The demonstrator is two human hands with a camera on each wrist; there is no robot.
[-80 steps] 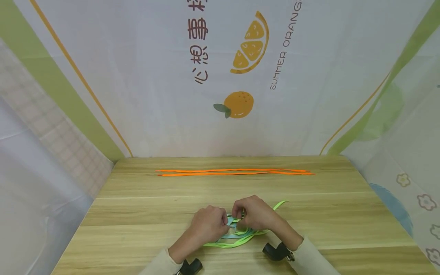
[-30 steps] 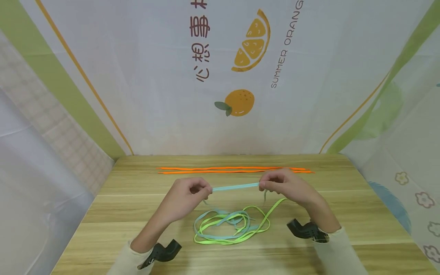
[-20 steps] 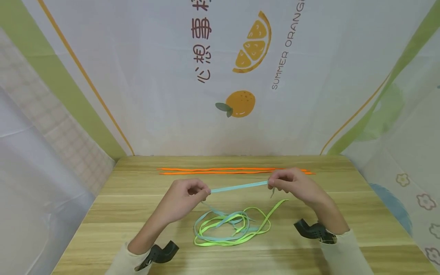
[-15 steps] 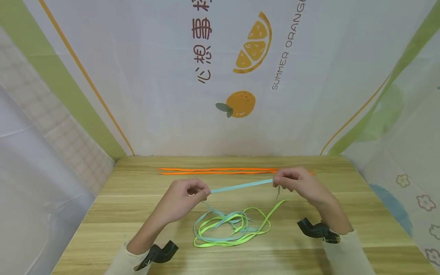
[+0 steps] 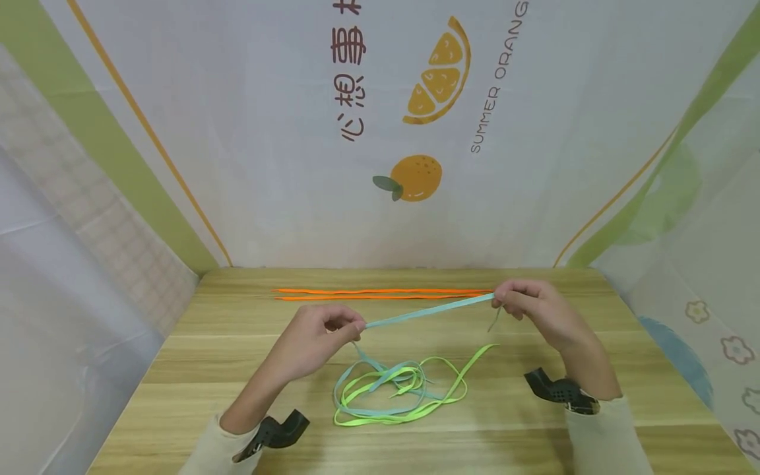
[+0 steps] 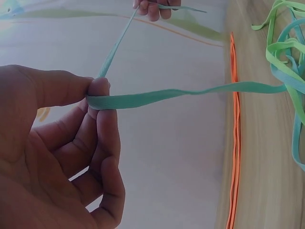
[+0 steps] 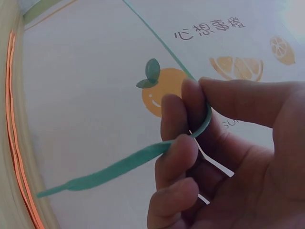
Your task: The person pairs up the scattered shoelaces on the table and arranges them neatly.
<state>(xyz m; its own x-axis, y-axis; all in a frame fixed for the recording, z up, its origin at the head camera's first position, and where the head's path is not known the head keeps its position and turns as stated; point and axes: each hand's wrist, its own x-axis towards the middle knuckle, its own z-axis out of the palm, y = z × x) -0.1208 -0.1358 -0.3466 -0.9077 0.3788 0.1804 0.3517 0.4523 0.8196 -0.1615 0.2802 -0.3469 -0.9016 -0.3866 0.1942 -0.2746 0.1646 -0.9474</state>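
Observation:
A light-blue shoelace (image 5: 430,310) is stretched between both hands above the table, rising toward the right. My left hand (image 5: 320,336) pinches it between thumb and index finger; from there the lace (image 6: 190,91) runs down to the pile. My right hand (image 5: 537,307) pinches it near one end, and the short tail (image 7: 114,169) with its tip hangs past the fingers. Below, more of the blue lace lies looped with a neon-green shoelace (image 5: 460,379), whose one end points to the back right.
Two orange shoelaces (image 5: 380,291) lie straight, side by side, along the back of the wooden table (image 5: 237,369); the right hand covers their right ends in the head view. A white printed cloth (image 5: 285,165) hangs behind, with more cloth on both sides.
Both hands have risen from the pile with the blue shoelace. The right hand has since moved right and slightly up, lengthening the stretch between the hands; the left hand stays nearly in place.

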